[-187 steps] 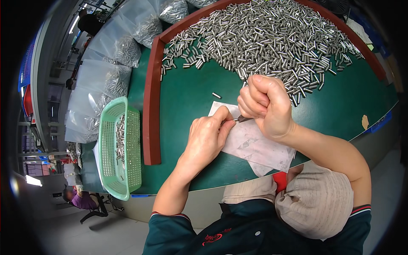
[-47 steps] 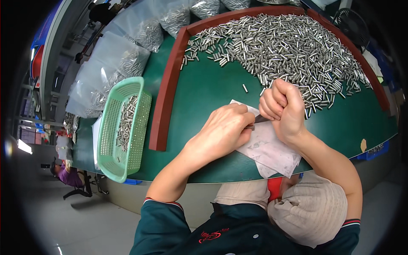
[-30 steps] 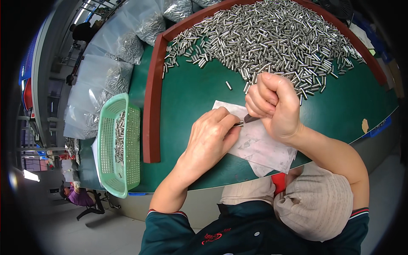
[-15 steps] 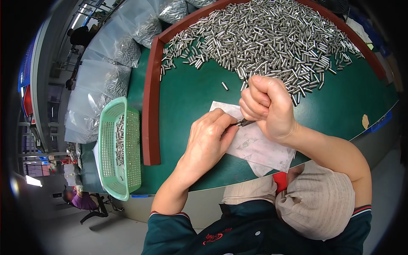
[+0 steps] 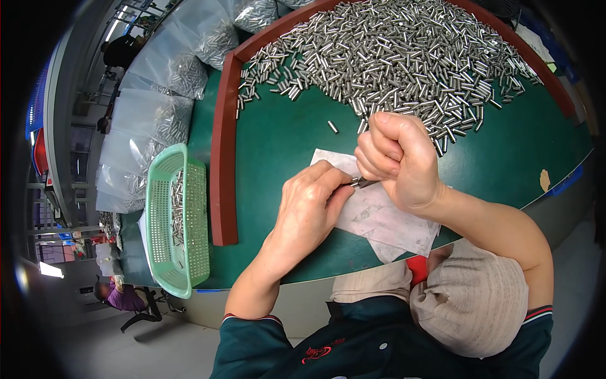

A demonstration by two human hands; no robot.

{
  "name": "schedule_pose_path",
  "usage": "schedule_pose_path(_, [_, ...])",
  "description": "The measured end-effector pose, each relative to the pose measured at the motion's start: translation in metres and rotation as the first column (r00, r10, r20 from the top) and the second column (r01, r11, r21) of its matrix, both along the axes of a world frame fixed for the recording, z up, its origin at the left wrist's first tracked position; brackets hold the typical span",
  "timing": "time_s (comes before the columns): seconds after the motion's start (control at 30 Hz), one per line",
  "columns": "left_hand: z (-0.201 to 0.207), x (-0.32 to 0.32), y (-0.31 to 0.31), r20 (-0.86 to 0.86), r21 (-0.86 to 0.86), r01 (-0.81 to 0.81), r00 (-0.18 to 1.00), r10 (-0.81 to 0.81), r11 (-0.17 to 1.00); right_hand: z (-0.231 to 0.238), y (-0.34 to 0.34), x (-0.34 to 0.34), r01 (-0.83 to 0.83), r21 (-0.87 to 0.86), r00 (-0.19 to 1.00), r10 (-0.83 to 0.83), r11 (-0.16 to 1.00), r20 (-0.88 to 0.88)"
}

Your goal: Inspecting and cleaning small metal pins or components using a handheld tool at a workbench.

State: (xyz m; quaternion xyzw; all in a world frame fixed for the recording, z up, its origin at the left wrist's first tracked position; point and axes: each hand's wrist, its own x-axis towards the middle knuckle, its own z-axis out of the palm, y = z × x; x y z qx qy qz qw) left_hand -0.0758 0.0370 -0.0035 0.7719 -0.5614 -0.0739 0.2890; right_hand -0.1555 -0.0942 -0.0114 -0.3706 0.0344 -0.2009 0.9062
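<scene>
My left hand (image 5: 312, 196) pinches a small shiny metal pin (image 5: 355, 182) between thumb and fingers, above a smudged white cloth (image 5: 385, 218). Closed in a fist, my right hand (image 5: 401, 158) grips a slim tool with a dark, tapered tip (image 5: 365, 182). That tip meets the near end of the pin or lies right by it; the tool's handle is hidden in the fist. Beyond both hands spreads a large heap of metal pins (image 5: 404, 57). One loose pin (image 5: 333, 127) lies apart from the heap, on the green tabletop (image 5: 284, 139).
A red-brown raised border (image 5: 225, 158) bounds the heap on the left and far side. Left of it stands a light green perforated basket (image 5: 199, 221) with pins inside. Clear plastic bags of pins (image 5: 170, 120) line the far left. A seated person in purple (image 5: 126, 298) is in the background.
</scene>
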Motion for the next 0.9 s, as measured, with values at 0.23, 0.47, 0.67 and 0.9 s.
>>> schedule_pose_path(0.23, [-0.002, -0.002, -0.002, -0.014, -0.022, -0.022, 1.0, 0.022, 1.0, -0.001, 0.0, -0.002, -0.025, -0.003, 0.999, 0.025, 1.0, 0.028])
schedule_pose_path(0.47, [-0.001, -0.002, -0.005, -0.012, -0.04, -0.037, 0.999, 0.037, 0.998, 0.001, 0.01, -0.002, 0.051, -0.174, 0.998, -0.046, 0.983, 0.033])
schedule_pose_path(0.67, [0.001, -0.003, -0.007, -0.011, -0.04, -0.035, 0.999, 0.034, 0.999, -0.002, 0.011, -0.002, 0.096, -0.243, 0.995, -0.094, 0.965, 0.021])
schedule_pose_path(0.9, [0.0, -0.004, -0.004, -0.01, -0.022, -0.05, 0.999, 0.05, 0.999, 0.001, -0.001, -0.005, 0.036, -0.013, 0.996, -0.035, 0.999, 0.078])
